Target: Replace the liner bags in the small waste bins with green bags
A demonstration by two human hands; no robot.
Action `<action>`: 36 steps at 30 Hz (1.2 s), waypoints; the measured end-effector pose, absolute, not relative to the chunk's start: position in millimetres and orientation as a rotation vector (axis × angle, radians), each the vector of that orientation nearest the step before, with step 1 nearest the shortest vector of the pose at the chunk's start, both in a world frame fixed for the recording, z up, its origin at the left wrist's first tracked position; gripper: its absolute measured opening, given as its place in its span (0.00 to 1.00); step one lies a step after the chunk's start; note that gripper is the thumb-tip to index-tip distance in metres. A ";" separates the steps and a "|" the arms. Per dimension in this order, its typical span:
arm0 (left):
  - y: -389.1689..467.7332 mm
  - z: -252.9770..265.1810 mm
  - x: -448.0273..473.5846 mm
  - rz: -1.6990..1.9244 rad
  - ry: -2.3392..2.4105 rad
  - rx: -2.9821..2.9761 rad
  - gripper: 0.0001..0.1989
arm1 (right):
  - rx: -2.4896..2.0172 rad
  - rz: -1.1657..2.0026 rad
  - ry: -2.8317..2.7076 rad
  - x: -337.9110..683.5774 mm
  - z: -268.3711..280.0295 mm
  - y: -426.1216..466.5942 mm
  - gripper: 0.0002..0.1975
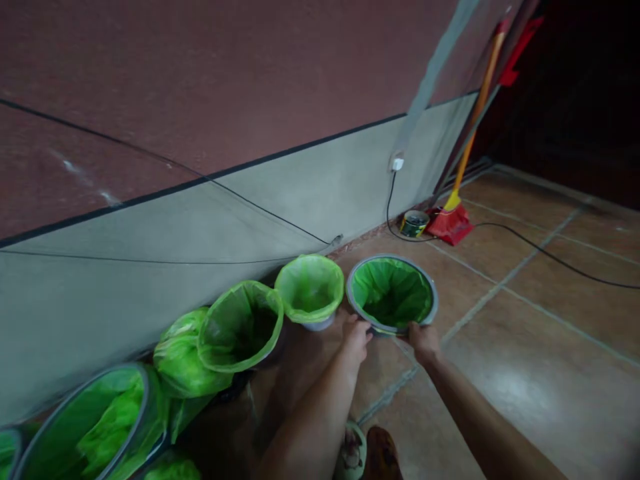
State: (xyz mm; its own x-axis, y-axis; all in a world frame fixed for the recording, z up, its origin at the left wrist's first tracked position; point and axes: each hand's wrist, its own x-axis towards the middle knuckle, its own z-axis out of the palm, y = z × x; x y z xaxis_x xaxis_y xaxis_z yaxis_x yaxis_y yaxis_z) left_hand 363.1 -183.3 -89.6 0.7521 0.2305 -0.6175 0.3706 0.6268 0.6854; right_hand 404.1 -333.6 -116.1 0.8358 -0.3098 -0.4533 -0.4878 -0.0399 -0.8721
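Note:
A round trash can (434, 293) with a grey rim and a green bag lining it is in front of me. My left hand (356, 333) grips its near left edge, fingers curled at the rim. On the near right edge, my right hand (423, 339) is closed on the same rim. The can's lower body is mostly hidden beneath the rim. Just left of it stands a smaller pale bin (320, 325) with a light green liner folded over its top.
Along the wall at left stand another green-lined bin (277, 333), a puffed green bag (180, 353) and a large grey-rimmed bin (146, 400). Beyond the held can are a tin (415, 224), a red-and-yellow broom (453, 220) and a black cord (545, 252) across the tiles.

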 end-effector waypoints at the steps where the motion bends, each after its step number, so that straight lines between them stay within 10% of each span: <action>1: -183.6 -86.7 375.9 -0.086 0.735 0.865 0.15 | -1.624 0.151 0.653 425.4 -115.0 -330.8 0.06; 14: -146.7 -88.9 420.0 -0.086 0.777 0.783 0.11 | -1.486 0.289 0.566 548.4 -135.9 -249.0 0.06; 22: -88.4 -109.7 345.5 0.022 1.183 0.694 0.19 | -1.358 0.249 0.486 527.7 -139.9 -246.0 0.11; 36: -30.1 -96.2 221.9 -0.040 1.262 0.881 0.06 | -1.345 0.683 0.539 424.0 -144.0 -219.4 0.03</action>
